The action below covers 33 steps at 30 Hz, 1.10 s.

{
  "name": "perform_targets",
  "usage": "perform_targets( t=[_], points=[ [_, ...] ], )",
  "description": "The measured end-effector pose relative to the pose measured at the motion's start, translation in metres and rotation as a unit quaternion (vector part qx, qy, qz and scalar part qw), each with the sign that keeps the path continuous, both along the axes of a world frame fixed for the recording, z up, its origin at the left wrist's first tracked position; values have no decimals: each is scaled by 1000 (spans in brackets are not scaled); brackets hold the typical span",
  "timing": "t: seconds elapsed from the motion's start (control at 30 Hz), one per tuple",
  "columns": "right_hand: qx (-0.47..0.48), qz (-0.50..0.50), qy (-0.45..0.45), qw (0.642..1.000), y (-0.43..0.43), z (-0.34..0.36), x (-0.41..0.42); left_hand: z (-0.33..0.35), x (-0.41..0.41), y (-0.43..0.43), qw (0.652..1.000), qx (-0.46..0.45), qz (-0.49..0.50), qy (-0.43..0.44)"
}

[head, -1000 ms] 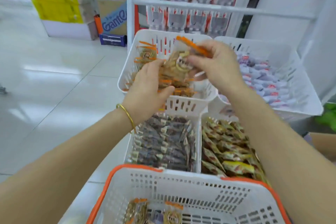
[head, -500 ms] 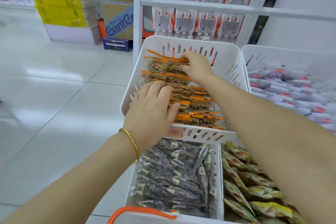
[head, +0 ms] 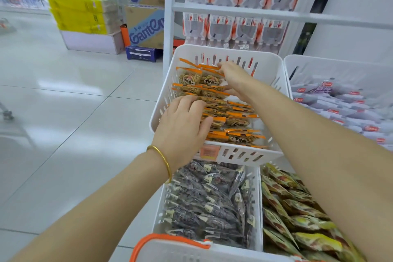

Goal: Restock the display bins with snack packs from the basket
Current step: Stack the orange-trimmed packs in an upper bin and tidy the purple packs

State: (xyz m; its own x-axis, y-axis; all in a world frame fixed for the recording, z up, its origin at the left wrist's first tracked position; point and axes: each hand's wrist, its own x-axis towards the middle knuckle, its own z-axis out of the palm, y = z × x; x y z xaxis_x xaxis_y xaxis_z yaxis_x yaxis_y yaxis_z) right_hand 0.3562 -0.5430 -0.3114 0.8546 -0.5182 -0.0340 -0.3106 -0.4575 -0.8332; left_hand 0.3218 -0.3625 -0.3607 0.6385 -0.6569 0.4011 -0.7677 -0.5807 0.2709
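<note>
A white slotted display bin (head: 266,64) holds rows of clear snack packs with orange tops (head: 238,121). My left hand (head: 185,123) lies palm down on the packs at the bin's left side, fingers fairly straight, pressing them. My right hand (head: 232,76) reaches to the far rows, its fingertips touching the top edges of the back packs; I cannot see a pack gripped in it. Only the orange rim of the white basket (head: 170,240) shows at the bottom edge; its contents are out of view.
Below the orange-pack bin sit a bin of dark snack packs (head: 208,202) and a bin of yellow-green packs (head: 297,215). To the right is a bin of pale purple packs (head: 344,102). A white shelf rack (head: 234,13) stands behind; cartons (head: 85,17) and tiled floor lie left.
A second ago both hands held a bunch of orange-top packs above the bin. The packs now lie in the bin, with both hands lowered onto the rows; the view has tilted closer.
</note>
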Motion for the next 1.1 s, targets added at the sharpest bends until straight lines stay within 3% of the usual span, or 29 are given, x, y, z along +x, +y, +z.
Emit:
perform_targets(
  t=[0.13,0.23,0.37,0.53,0.63,0.83,1.0,1.1],
  points=[
    [-22,-6,-78,997,12,9,-51,6,-34,25,999,-36,-18,-20],
    [40,11,-151,988,46,4,-127,-1,-81,53,998,-39,-50,-10],
    [96,74,-157,980,110,-34,-239,-22,-149,96,993,67,-57,76],
    [102,108,50,988,146,-143,-316,-50,-216,133,968,186,-34,166],
    [89,98,175,976,148,-212,-336,-61,-236,138,957,226,-46,173],
    [43,22,324,945,137,-313,-360,-82,-243,125,939,271,-71,199],
    [71,-33,444,893,131,-361,-384,-108,-239,116,924,308,-98,202],
    [115,-48,463,877,134,-377,-394,-117,-239,117,914,336,-111,197]
  ],
)
